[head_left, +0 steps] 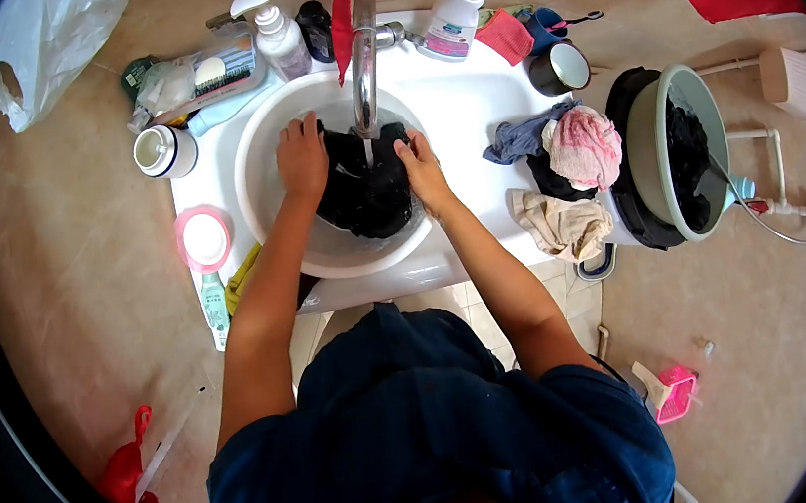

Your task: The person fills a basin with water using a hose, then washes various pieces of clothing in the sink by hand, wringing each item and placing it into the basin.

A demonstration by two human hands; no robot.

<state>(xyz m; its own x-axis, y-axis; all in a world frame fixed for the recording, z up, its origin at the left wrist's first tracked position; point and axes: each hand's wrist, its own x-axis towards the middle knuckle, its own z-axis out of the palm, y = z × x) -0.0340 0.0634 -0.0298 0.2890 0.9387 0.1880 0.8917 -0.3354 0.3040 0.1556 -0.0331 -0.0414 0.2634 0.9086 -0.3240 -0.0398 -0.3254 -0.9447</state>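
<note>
A white basin (258,230) stands on the sink counter under the metal faucet (364,57), with water running from the spout. Inside the basin lies a wet black cloth (367,196). My left hand (302,159) holds the cloth's upper left part, its fingers curled over the edge. On the right side, near the basin's rim, my right hand (422,165) grips the cloth's upper right edge between thumb and fingers. The water stream falls on the cloth between my two hands.
Crumpled cloths (584,146) lie on the counter (457,111) at the right, beside a tub (650,154) holding dark fabric. Behind the basin stand a pump bottle (281,45) and a white bottle (453,23). A pink round container (204,239) is at the left.
</note>
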